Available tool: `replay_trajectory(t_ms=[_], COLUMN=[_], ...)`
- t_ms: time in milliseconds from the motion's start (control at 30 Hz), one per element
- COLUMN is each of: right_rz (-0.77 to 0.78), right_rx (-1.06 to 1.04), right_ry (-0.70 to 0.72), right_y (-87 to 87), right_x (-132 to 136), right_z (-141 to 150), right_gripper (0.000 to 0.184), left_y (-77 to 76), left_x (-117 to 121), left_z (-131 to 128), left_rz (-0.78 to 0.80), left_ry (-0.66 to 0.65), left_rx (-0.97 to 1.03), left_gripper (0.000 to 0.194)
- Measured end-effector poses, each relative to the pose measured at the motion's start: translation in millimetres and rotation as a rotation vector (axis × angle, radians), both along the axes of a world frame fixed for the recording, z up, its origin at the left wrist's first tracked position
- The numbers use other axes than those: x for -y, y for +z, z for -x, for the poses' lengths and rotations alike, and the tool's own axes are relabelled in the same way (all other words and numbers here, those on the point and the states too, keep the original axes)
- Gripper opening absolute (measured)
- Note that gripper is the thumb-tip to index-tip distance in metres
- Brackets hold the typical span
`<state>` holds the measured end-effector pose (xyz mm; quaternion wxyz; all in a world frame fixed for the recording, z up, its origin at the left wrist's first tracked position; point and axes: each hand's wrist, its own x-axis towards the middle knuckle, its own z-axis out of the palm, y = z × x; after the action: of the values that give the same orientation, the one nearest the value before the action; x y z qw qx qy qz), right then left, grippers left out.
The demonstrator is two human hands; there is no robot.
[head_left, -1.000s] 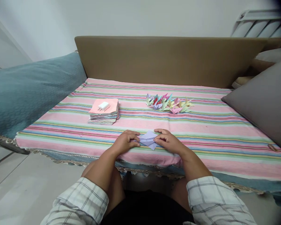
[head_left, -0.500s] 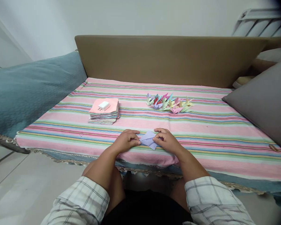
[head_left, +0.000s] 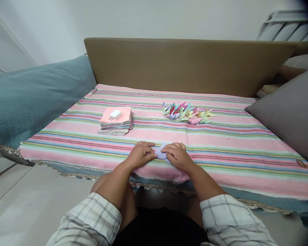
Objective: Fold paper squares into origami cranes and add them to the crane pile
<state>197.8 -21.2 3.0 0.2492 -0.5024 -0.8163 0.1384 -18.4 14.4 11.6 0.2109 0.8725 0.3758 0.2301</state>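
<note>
A lavender sheet of origami paper (head_left: 160, 150), partly folded, lies on the striped cloth near the front edge of the seat. My left hand (head_left: 141, 155) pinches its left corner between thumb and fingers. Across its right part rests my right hand (head_left: 177, 155), fingers together and pressing down on the paper, so that side is largely hidden. Beyond my hands sits a cluster of folded paper cranes (head_left: 187, 113) in several colours. To the left stands a stack of square paper sheets (head_left: 116, 127), with a white plug charger (head_left: 115, 115) on top.
The striped cloth (head_left: 66, 128) covers the seat of a sofa with a brown backrest (head_left: 184, 66). A teal-covered armrest (head_left: 41, 95) bounds the left, a grey cushion (head_left: 290, 109) the right. A small brown object (head_left: 301, 163) lies near the right edge.
My right hand has shifted left over the lavender paper and now covers more of it, its fingers flatter against it. The left hand keeps its hold on the left corner.
</note>
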Motion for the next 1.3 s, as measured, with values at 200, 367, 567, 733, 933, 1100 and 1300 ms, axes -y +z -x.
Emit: replay_trajectory(t_ms=[200,367,567,733,933,1100,1300], right_rz=[0.027,0.005,-0.011,-0.019,-0.02,-0.016,-0.027], right_rx=[-0.058,-0.075,-0.092,-0.091,-0.09,-0.088,-0.091], right_ry=[-0.035,-0.083,-0.12,-0.132,-0.13,-0.125,-0.128], right_y=[-3.2,-6.2,-8.2,-9.4,-10.8,-11.3,-11.6], right_x=[-3,-3,-4,-5,-5,-5,-5], right_z=[2,5,8,9,9,8,9], right_gripper=[0.019,0.013,0.011,0.01,0.009,0.009,0.009], left_y=[-2.9,-3.6,-8.9,-9.1,-10.6,-18.4,-14.4], left_x=[2,4,7,10,12,11,16], left_z=[-1,-3,-4,-5,1,6,6], left_rz=[-0.01,-0.045,-0.085,-0.083,-0.081,-0.13,-0.08], left_ry=[0.04,0.079,0.146,0.165,0.153,0.134,0.28], left_rx=[0.02,0.03,0.027,0.008,0.043,0.002,-0.033], left_gripper=[0.018,0.019,0.022,0.024,0.019,0.012,0.009])
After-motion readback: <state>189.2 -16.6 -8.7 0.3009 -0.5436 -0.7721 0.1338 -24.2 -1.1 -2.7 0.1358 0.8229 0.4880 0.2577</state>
